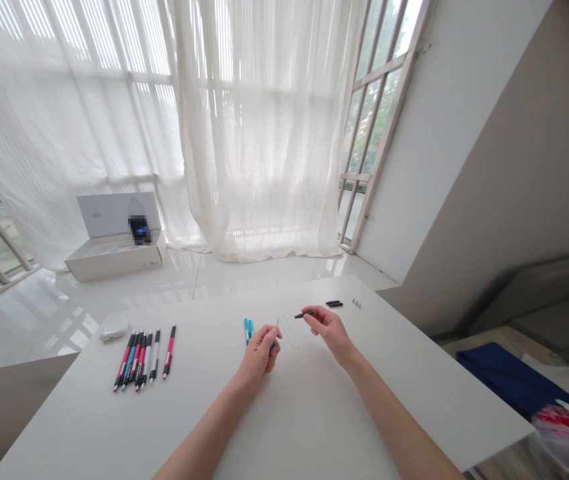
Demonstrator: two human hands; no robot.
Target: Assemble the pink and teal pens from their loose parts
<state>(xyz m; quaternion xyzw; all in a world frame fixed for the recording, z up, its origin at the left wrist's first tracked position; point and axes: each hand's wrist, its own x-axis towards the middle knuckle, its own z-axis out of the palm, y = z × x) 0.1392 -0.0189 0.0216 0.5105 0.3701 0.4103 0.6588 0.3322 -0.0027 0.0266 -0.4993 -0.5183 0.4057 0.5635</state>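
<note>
My left hand (260,352) is closed around a blue pen barrel (271,347), mostly hidden by the fingers, with a thin refill (277,322) sticking up from it. Pinched between thumb and fingertips of my right hand (330,331) is a black pen grip (301,315), held apart from the barrel. Two teal pen barrels (248,329) lie just beyond my left hand. Between the hands, thin pale refills (290,331) rest on the table. Further back on the right are black pen grips (334,304) and a few small pale pieces (357,303).
Several assembled pens (137,360) lie together on the left of the white table (84,407), a pink one (169,351) slightly apart. Behind them sits a white case (114,330). An open white box (117,259) stands on the ledge. Dark blue cloth (519,380) lies off the right edge.
</note>
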